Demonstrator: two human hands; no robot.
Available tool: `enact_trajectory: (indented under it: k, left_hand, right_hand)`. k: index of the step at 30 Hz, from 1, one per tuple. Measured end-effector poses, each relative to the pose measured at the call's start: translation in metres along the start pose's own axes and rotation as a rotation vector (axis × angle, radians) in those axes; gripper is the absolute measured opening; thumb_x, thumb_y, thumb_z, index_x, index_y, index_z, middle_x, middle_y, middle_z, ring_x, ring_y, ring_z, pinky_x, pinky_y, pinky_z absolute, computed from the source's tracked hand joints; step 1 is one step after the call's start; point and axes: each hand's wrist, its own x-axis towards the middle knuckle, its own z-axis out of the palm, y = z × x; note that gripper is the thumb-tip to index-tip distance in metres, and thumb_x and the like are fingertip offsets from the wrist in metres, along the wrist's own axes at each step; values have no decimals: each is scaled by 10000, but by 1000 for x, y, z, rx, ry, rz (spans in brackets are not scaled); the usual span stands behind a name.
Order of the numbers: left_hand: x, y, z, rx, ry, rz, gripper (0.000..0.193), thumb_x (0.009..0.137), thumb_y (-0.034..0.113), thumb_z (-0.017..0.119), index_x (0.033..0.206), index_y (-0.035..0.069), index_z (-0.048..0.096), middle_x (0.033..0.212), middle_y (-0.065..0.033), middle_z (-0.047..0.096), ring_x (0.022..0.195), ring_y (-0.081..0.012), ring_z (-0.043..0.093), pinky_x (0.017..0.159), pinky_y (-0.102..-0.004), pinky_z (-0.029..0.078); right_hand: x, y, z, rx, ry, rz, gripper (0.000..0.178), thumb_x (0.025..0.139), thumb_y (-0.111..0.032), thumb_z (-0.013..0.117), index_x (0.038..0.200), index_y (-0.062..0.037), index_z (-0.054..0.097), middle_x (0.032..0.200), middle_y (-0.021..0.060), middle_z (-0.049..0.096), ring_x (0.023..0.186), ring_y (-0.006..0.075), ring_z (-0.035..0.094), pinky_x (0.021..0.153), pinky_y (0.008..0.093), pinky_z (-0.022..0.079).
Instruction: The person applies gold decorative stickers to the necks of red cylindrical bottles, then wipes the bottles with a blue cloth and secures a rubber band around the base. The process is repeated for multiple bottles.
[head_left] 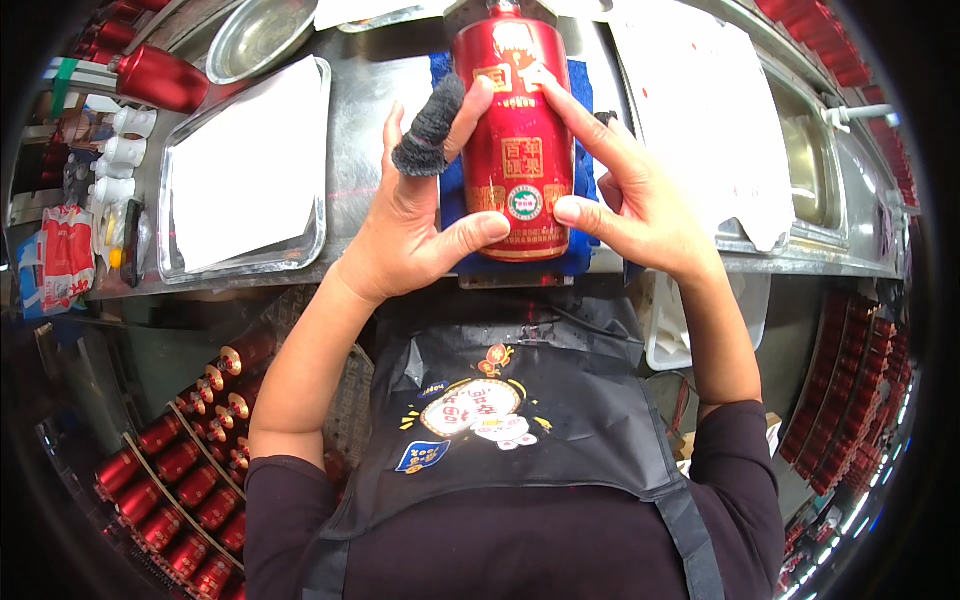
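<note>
A glossy red bottle [522, 120] with gold square lettering and a round green-and-white emblem lies on a blue cloth [452, 205], its neck pointing away from me. My left hand [412, 222] holds its left side, thumb near the base and a fingertip higher up. Black knitted covers [428, 130] sit on fingers of that hand. From the other side my right hand [650, 205] grips the bottle, its index fingertip on the upper face and its thumb low by the emblem. The bottle's underside is hidden.
To the left, a metal tray [322, 150] carries a white sheet [250, 165], with a round metal bowl [262, 40] behind. White sheets [700, 120] cover the right side, beside a metal basin [815, 170]. Rows of red bottles [195, 485] stand at lower left. A white plastic bin [735, 325] sits below the bench.
</note>
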Motion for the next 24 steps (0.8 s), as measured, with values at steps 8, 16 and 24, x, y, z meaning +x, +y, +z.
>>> enact_trajectory:
  k: [8, 16, 24]
  left_hand:
    - [-7, 12, 3, -166, -7, -45, 1091, 847, 248, 810, 1632, 97, 68, 1701, -177, 120, 1562, -316, 146, 1257, -447, 130]
    - [-3, 21, 10, -454, -42, -220, 1136, 864, 247, 804, 1627, 50, -15, 1697, -195, 93, 1540, -292, 205, 1249, -437, 169]
    - [-15, 16, 12, -267, 4, -129, 1121, 865, 285, 803, 1626, 48, 16, 1693, -216, 95, 1546, -312, 197, 1246, -438, 159]
  right_hand:
    - [15, 37, -51, 1118, 764, 626, 483, 992, -342, 584, 1323, 11, 589, 888, 74, 625, 746, 150, 637, 706, 259, 540]
    - [-11, -51, -4, 9, 131, -250, 320, 757, 51, 763, 1040, -23, 634, 878, 125, 623, 826, 266, 649, 747, 360, 534]
    - [121, -63, -54, -432, 253, -480, 266, 859, 2, 732, 1119, -22, 676, 918, 126, 704, 854, 239, 718, 739, 314, 562]
